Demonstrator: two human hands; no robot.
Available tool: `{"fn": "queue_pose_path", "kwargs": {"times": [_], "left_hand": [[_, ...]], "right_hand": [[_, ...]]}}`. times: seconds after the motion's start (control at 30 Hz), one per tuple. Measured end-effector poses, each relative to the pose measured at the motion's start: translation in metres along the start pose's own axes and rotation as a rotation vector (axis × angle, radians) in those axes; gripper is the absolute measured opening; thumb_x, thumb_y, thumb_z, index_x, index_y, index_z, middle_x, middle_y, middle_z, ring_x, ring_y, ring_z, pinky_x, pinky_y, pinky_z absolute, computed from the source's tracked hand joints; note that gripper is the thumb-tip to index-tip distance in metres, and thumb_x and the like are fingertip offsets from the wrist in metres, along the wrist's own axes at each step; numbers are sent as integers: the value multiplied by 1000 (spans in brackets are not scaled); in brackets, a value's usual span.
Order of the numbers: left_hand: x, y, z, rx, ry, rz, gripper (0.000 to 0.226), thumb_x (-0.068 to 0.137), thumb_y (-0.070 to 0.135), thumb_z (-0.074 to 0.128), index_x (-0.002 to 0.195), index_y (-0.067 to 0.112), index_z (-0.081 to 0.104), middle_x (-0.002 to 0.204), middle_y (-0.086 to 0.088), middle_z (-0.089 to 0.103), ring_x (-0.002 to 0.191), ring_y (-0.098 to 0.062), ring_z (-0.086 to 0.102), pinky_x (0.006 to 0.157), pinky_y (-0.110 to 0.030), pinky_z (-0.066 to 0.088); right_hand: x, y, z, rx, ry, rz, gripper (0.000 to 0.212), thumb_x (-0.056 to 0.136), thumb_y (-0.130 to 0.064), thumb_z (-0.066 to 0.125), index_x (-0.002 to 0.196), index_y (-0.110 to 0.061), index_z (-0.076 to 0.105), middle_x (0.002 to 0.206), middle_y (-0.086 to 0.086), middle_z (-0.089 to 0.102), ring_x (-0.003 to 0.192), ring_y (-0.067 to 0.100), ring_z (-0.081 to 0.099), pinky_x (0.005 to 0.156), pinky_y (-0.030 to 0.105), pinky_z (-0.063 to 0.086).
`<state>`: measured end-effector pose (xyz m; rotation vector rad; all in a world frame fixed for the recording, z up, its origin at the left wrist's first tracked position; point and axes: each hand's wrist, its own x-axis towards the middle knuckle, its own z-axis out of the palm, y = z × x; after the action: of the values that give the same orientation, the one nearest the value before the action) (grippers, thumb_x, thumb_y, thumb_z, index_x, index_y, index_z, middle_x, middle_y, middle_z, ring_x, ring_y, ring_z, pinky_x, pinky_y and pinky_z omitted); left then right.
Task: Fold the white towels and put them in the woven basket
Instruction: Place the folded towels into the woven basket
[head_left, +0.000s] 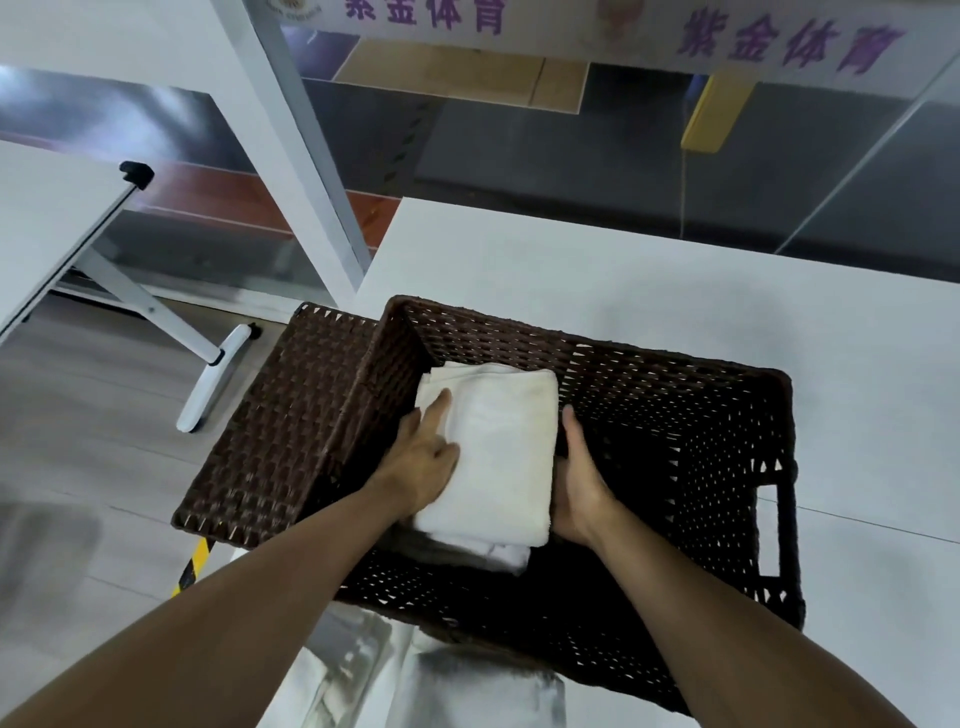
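Folded towel sitting in left end of basket, on top of another white towel whose edge is peeking out beneath; so at least two in. Left hand lying flat on towel top, fingers straight, pressing; right hand standing against towel's right edge, fingers straight, not pinching. Basket resting on bench, lid hanging open at left. More white cloth showing below basket's near edge; cannot tell if towel, so likely more left.
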<state>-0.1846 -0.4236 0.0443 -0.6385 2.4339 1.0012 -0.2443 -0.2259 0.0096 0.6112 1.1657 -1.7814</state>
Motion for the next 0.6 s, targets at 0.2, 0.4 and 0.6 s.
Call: {"fn": "queue_pose_path", "kwargs": {"times": [0.2, 0.4, 0.6], "left_hand": [[-10, 12, -7, 13, 35, 85, 68, 102, 31, 43, 157, 47, 8, 161, -7, 16, 138, -31, 39, 116, -37, 30], [-12, 14, -14, 253, 68, 95, 74, 100, 31, 41, 158, 42, -4, 163, -14, 3, 149, -36, 15, 119, -49, 21], [9, 6, 14, 336, -159, -60, 80, 101, 29, 41, 154, 46, -17, 160, -24, 11, 140, -47, 32, 117, -48, 29]], "right_hand": [[13, -11, 13, -55, 109, -6, 74, 95, -73, 37, 98, -10, 76, 97, 17, 77, 86, 27, 75, 87, 37, 57], [28, -3, 15, -265, 133, 17, 32, 107, -11, 43, 83, -15, 63, 84, 6, 66, 52, 7, 68, 52, 19, 55], [26, -25, -6, -327, 583, -100, 52, 95, -55, 49, 110, -9, 69, 106, 12, 71, 100, 31, 66, 97, 41, 52]]}}
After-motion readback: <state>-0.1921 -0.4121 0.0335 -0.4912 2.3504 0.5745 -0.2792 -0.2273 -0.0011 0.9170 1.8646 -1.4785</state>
